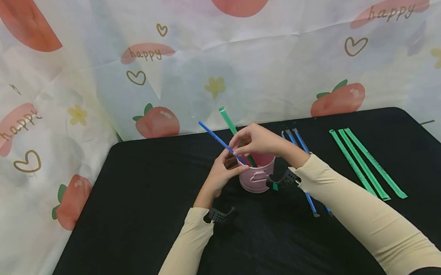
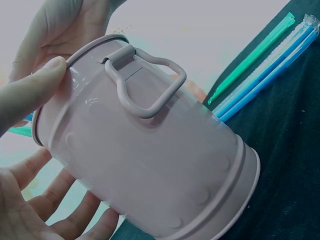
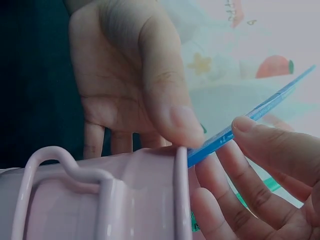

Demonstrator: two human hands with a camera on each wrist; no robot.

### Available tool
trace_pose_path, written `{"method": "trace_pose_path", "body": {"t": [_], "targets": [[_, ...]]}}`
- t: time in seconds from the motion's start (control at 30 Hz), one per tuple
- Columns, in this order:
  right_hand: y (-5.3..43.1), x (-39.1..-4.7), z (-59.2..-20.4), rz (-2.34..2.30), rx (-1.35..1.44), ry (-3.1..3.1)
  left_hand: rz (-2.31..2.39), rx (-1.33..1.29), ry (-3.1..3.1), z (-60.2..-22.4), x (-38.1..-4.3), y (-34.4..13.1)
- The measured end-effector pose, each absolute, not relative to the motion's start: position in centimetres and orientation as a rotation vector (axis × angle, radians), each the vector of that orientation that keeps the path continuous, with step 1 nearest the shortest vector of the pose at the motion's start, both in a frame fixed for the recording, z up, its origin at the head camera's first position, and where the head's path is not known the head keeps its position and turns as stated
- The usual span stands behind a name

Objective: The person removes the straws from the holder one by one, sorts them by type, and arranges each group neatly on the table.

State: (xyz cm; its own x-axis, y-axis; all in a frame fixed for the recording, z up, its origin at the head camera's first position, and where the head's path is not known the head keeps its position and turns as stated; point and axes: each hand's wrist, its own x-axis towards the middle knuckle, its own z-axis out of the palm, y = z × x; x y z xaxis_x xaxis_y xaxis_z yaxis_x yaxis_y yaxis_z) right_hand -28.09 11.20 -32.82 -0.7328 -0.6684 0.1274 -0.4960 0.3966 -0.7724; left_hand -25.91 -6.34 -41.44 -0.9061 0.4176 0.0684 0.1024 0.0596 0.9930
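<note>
A small pink metal bucket [image 1: 254, 182] with a wire handle stands on the black table. My left hand [image 1: 219, 173] holds it at the left, thumb on the rim [image 2: 65, 62] and fingers along the side. Over the bucket's mouth, my right hand [image 1: 261, 142] pinches a blue wrapped straw [image 3: 270, 105] between thumb and fingers. This straw slants up to the left, its lower end at the rim. A green wrapped straw [image 1: 226, 118] leans in the bucket behind the fingers, its lower part inside.
Several blue straws [image 1: 302, 141] in clear wrappers lie right of the bucket, partly hidden under my right forearm. Farther right, three green straws [image 1: 361, 160] lie side by side on the black tabletop [image 1: 92, 249]. A printed cloth [image 1: 279, 73] hangs behind the table.
</note>
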Motion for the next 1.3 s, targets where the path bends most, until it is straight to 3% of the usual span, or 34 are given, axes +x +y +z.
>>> {"method": "trace_pose_path", "body": {"t": [0.57,1.3], "targets": [[11.0,-28.0,-32.6,-1.187,-0.926,2.487,1.917,0.528,2.121,-41.7,-26.1,-6.3],[13.3,-28.3,-31.3,-1.450,-0.748,2.494,1.938,0.608,2.136,-42.1,-26.1,-6.3]]}}
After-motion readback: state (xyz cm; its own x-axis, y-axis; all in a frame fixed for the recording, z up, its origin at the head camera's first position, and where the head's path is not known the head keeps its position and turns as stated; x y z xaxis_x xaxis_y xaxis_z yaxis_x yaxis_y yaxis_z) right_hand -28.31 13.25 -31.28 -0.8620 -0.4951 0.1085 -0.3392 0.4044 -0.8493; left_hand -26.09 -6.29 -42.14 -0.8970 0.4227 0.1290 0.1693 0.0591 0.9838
